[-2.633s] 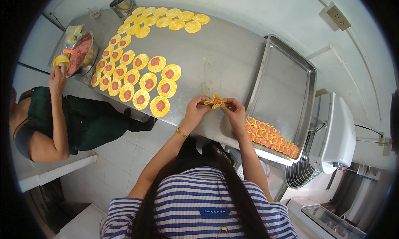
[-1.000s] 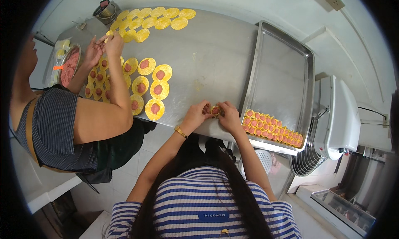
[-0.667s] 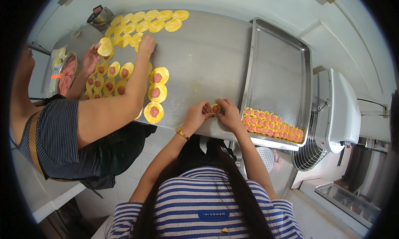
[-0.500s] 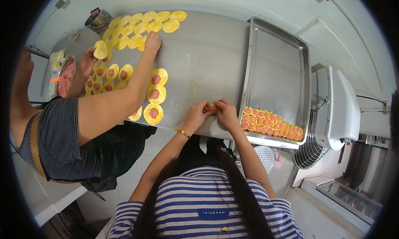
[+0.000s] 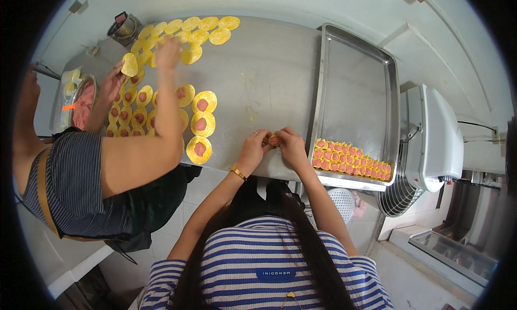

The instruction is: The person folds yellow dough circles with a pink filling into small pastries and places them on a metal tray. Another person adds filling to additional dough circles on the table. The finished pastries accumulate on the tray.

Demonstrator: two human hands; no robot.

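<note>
Between my two hands is a small dumpling [image 5: 274,141] with pink meat showing at its open top and a yellow wrapper around it. The fingers of my left hand [image 5: 254,151] pinch it from the left, and my right hand [image 5: 292,147] grips it from the right, just above the table's near edge. To my right, a large metal tray [image 5: 319,84] carries rows of finished-looking dumplings [image 5: 350,160] along its near end. Left of my hands, yellow round wrappers topped with meat [image 5: 201,124] lie in a column on the steel table [image 5: 269,67].
At the left a co-worker's hand [image 5: 113,82] holds a wrapper; the other hand [image 5: 168,52] is blurred over bare wrappers [image 5: 219,36]. A bowl of pink meat [image 5: 83,105] stands beyond, near a metal pot [image 5: 124,29]. A white machine [image 5: 439,132] stands right of the tray.
The co-worker's reaching arm has swung left over the wrappers, uncovering some topped ones. My hands stay nearly in place, still around the dumpling, whose meat now faces up more.
</note>
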